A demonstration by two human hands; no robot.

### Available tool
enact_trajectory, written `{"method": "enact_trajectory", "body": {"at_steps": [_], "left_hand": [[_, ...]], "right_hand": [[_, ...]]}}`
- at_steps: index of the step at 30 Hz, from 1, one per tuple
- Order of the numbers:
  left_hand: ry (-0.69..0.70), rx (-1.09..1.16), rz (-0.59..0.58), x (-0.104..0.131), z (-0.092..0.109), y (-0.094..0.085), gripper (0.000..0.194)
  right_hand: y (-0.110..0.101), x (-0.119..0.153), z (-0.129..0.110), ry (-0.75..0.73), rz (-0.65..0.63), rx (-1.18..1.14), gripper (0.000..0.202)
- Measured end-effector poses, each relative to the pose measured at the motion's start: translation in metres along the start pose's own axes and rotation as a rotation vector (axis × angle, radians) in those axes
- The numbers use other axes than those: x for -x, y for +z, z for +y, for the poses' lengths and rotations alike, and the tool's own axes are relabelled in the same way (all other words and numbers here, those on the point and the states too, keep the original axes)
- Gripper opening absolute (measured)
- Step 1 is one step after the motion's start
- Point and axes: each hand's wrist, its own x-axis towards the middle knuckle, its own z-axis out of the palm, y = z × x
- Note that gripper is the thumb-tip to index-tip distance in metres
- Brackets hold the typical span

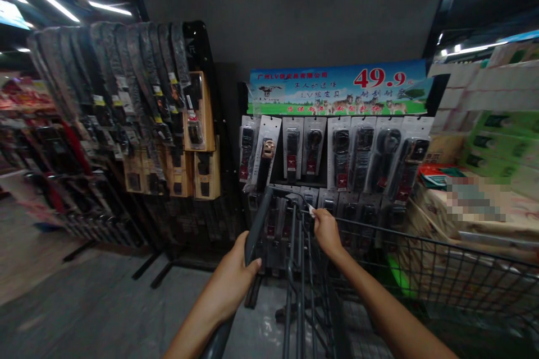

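— Gray floor (155, 303) beneath, dark wall (295, 17) beyond the fingers. Left hand (239, 269)?
— Wrapped round the cart handle (258, 220), a gray bar; thumb on the side facing the other hand.
— Right hand (327, 231)?
— Thumb and forefinger narrow, pinching a small white piece (312, 211) just right of the handle's far end. Cannot tell what it is.
— Nearby?
— Packaged belts (293, 148) hang beyond both sets of fingers, price banner (337, 90) above them. Wire basket (421, 236) extends rightward from near the right fingers.
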Motion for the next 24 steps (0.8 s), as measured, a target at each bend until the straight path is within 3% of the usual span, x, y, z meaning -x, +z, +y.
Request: {"method": "enact_trajectory", "body": {"at_steps": [7,12,15,20,24], "left_hand": [[-0.05,-0.011,-0.021,0.0,0.003,-0.001,0.056],[-0.02,0.019,-0.048,-0.001,0.0,0.0,0.058],[-0.017,0.028,-0.051,-0.002,-0.003,0.001,0.057],[-0.01,0.061,-0.017,-0.001,-0.003,0.001,0.054],[-0.04,0.045,-0.001,0.002,0.001,0.001,0.05]], "right_hand": [[0.0,-0.001,0.0,-0.017,-0.011,-0.028,0.032],[-0.004,-0.004,-0.005,-0.152,-0.007,-0.087,0.028],[-0.007,-0.004,-0.006,-0.224,-0.071,-0.101,0.03],[-0.014,0.0,-0.005,-0.221,-0.223,0.119,0.031],[-0.017,0.011,0.005,-0.188,-0.229,0.271,0.029]]}}
